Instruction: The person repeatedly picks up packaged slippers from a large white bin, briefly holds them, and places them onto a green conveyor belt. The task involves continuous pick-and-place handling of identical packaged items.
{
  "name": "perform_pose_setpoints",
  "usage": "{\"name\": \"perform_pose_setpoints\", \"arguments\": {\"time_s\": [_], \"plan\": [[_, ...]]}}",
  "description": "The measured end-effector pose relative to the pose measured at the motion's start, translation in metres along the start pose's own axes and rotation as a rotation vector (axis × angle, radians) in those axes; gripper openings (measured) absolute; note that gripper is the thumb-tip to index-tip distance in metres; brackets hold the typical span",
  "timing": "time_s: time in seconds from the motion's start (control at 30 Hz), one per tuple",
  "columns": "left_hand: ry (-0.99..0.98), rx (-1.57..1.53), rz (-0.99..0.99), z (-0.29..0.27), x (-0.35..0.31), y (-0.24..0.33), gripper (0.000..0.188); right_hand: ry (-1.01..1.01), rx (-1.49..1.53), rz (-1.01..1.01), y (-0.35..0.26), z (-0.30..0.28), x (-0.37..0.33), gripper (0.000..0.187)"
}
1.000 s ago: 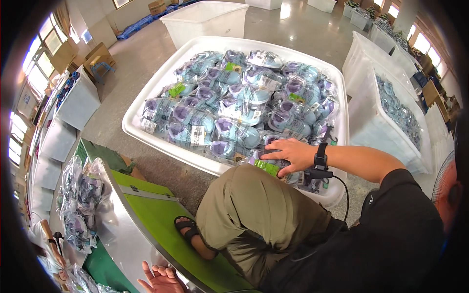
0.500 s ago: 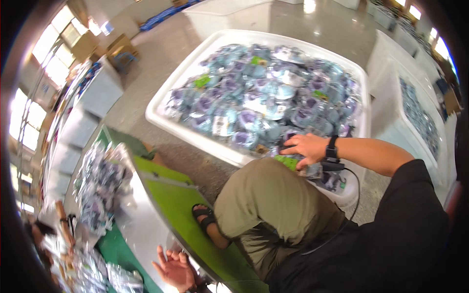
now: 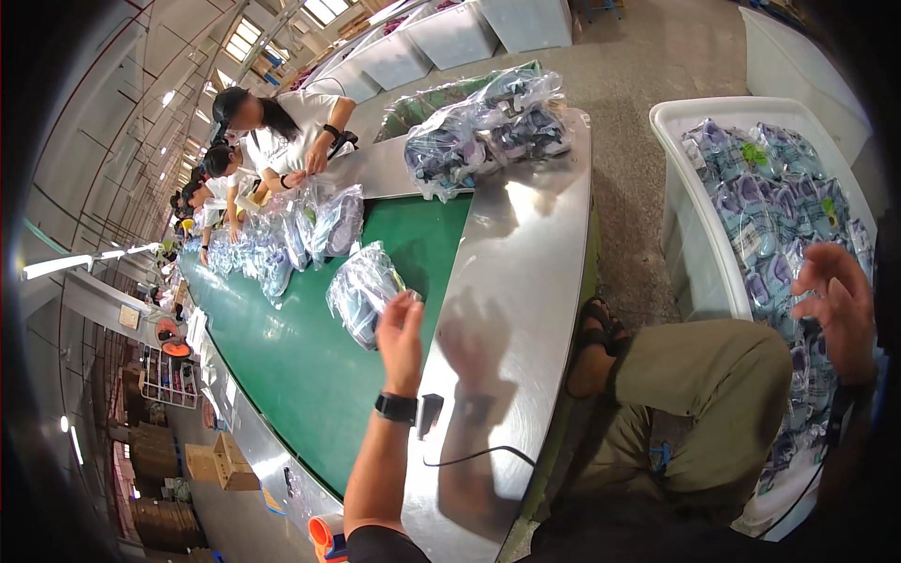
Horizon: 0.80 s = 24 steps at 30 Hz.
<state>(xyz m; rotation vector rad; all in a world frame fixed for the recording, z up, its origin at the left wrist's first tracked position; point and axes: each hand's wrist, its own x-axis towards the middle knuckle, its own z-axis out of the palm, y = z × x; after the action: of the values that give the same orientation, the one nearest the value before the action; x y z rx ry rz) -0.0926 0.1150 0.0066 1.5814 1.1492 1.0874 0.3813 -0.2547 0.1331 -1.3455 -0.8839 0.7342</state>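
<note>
Stretched-out fingers of my left hand (image 3: pixel 402 340) reach up beside a clear plastic bag of pale blue-grey shoes (image 3: pixel 360 293). That bag lies on the green conveyor belt (image 3: pixel 314 375); whether my fingertips touch its near edge is hard to tell. Over on the right, my right hand (image 3: pixel 837 310) hangs above a large white bin (image 3: pixel 718 244). Its fingers are bent and apart, with nothing seen between them. Inside the bin are many bagged purple and light-blue shoes (image 3: pixel 755 192).
A pile of bagged shoes (image 3: pixel 493 131) rests on the metal table edge (image 3: pixel 526 281). Co-workers (image 3: pixel 300 141) handle more bags along the belt's far side. An orange-and-white container (image 3: pixel 327 535) stands at the bottom. White bins (image 3: pixel 450 38) line the back.
My view has swung left, from the bin toward the belt. My right hand has lifted off the bagged shoes. My left hand has reached out over the belt, beside a bag of shoes.
</note>
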Motion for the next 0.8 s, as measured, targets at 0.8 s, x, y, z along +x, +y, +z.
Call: {"name": "perform_pose_setpoints", "arguments": {"time_s": [0.8], "plan": [[0.181, 0.136, -0.064, -0.019, -0.034, -0.005, 0.058, -0.536, -0.215, -0.017, 0.106, 0.139, 0.038, 0.048]]}}
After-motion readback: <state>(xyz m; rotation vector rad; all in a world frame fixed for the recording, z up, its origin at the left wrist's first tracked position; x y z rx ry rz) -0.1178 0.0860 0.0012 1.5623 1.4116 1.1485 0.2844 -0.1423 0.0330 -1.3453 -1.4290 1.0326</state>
